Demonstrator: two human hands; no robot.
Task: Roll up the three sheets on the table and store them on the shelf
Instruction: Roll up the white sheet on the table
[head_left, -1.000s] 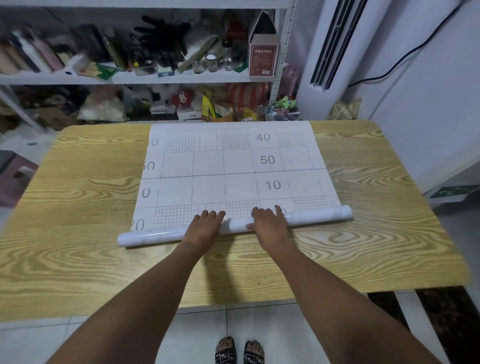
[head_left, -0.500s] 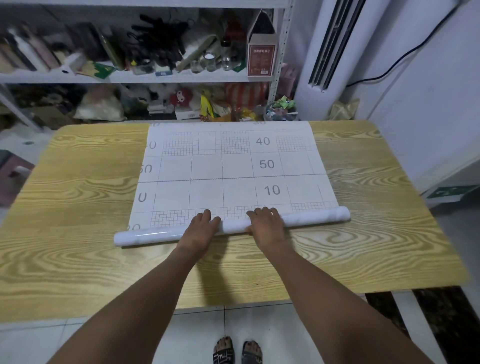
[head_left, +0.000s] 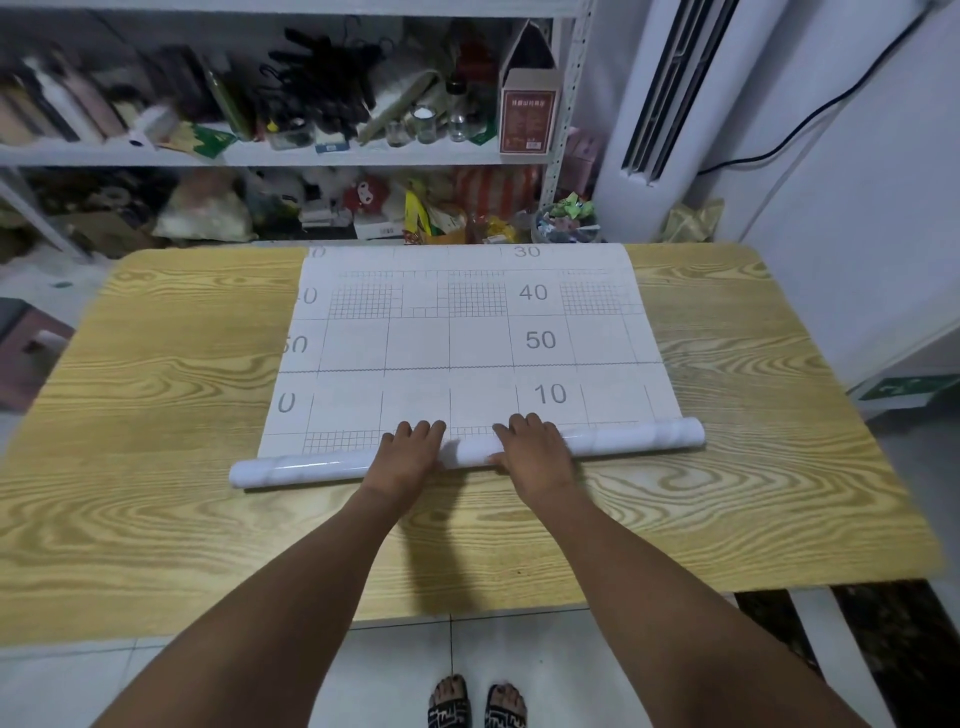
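A white sheet (head_left: 457, 338) printed with a grid and numbers lies flat across the middle of the wooden table (head_left: 156, 415). Its near end is wound into a glossy white roll (head_left: 634, 439) lying left to right. My left hand (head_left: 408, 454) and my right hand (head_left: 532, 452) rest side by side on top of the roll's middle, fingers straight and pointing away from me. Whether more sheets lie under this one I cannot tell. The shelf (head_left: 270, 153) stands behind the table's far edge.
The shelf is crammed with bottles, jars, a red-brown box (head_left: 529, 117) and toys. A white standing air conditioner (head_left: 660, 104) is at the back right, with a white wall to the right. A pink stool (head_left: 26, 353) sits left of the table.
Both hands have pushed the roll a little away from me, so more of the sheet is wound up and less of the near grid row shows.
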